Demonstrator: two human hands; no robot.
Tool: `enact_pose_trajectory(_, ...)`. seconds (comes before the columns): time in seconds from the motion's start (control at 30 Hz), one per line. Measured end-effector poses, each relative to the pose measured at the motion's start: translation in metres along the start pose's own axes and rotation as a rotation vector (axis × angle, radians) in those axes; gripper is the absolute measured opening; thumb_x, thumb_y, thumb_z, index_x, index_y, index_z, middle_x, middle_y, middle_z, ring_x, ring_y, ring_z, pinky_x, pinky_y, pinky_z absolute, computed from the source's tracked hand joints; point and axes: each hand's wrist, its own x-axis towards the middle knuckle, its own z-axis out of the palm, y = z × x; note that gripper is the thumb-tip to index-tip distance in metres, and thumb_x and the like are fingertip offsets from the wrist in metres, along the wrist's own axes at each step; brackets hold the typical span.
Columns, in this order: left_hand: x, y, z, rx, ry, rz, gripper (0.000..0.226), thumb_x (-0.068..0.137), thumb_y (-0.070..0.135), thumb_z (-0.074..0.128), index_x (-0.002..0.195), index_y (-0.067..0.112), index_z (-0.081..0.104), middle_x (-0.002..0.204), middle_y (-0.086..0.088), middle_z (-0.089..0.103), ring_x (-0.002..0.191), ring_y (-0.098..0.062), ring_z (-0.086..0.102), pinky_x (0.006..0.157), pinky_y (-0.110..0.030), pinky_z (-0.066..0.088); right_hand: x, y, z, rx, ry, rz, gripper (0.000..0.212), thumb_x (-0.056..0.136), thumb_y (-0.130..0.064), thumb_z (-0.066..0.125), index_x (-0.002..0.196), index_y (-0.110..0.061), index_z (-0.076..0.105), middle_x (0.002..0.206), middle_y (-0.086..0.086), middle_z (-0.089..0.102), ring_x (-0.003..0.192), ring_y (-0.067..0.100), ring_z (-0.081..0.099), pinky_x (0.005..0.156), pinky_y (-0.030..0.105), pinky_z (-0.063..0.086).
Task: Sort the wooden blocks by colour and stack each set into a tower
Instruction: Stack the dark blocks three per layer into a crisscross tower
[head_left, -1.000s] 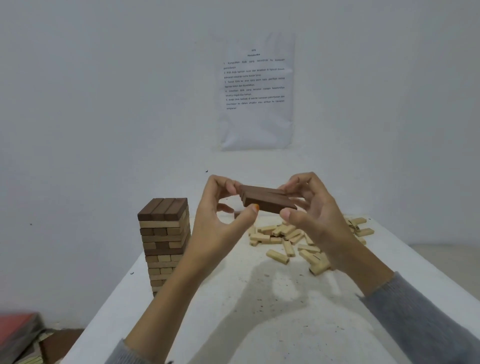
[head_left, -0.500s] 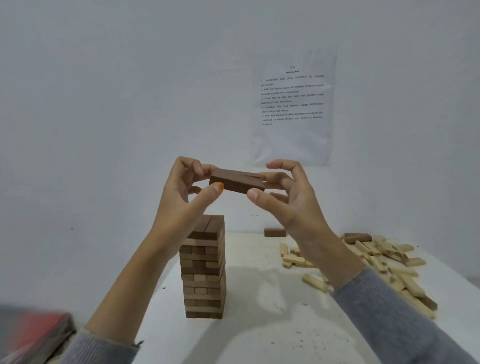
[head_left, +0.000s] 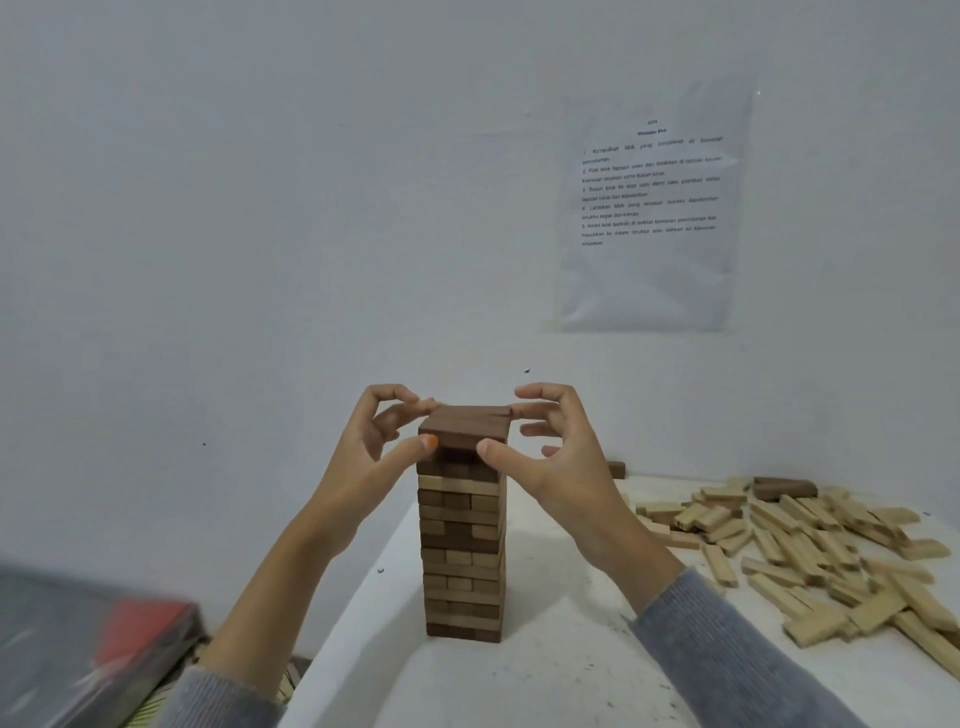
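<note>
The left hand (head_left: 382, 447) is pinching the left end of the top layer of dark brown blocks (head_left: 465, 427), with the thumb on the near face and the forefinger curled onto the far edge. The right hand (head_left: 553, 457) is pinching the right end likewise, its other fingers curled and slightly spread. Between both sets of fingers, the layer is resting on the tower (head_left: 461, 551), which is standing below the fingertips on the white table (head_left: 571, 675). Well right of the right fingers, pale blocks (head_left: 810, 551) are lying loose.
</note>
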Motion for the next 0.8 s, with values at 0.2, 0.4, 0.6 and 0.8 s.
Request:
enact_pose_trajectory(0.2,0.0,-0.009,-0.002,-0.009,-0.019,-0.034,0.052,0.061,0.046,0.068,0.107,0.031,0.049,0.119,0.009,0.067,0.12,-0.02,0.055,0.111,-0.055,0.03,0.0,0.009,0.005,-0.013,0.008,0.032,0.056,0.075,-0.022,0.08,0.117,-0.034,0.045,0.116,-0.015,0.057,0.112,0.006,0.051,0.076,0.012,0.035)
enact_pose_trajectory(0.4,0.001,-0.017,-0.004,-0.024,-0.038,-0.032,0.053,0.062,0.044,0.069,0.109,0.033,0.049,0.12,0.009,0.065,0.12,-0.021,0.055,0.11,-0.056,0.031,-0.001,0.014,0.008,-0.021,0.009,0.052,0.053,0.077,-0.022,0.079,0.116,-0.035,0.046,0.117,-0.016,0.056,0.112,0.003,0.05,0.074,0.01,0.034)
enact_pose_trajectory(0.6,0.0,-0.02,-0.003,-0.045,-0.057,-0.026,0.06,0.062,0.047,0.068,0.116,0.03,0.048,0.12,0.011,0.064,0.118,-0.016,0.056,0.11,-0.052,0.033,-0.004,0.015,0.008,-0.017,0.002,0.061,0.052,0.078,-0.025,0.078,0.118,-0.034,0.045,0.118,-0.019,0.054,0.111,0.0,0.049,0.073,0.01,0.037)
enact_pose_trajectory(0.8,-0.001,-0.024,-0.005,-0.042,-0.12,-0.064,0.069,0.063,0.054,0.064,0.127,0.04,0.045,0.131,0.018,0.056,0.124,-0.003,0.048,0.114,-0.043,0.03,-0.007,0.016,0.005,-0.033,-0.054,0.095,0.071,0.067,-0.045,0.075,0.129,-0.04,0.04,0.13,-0.018,0.048,0.12,0.0,0.042,0.097,0.023,0.036)
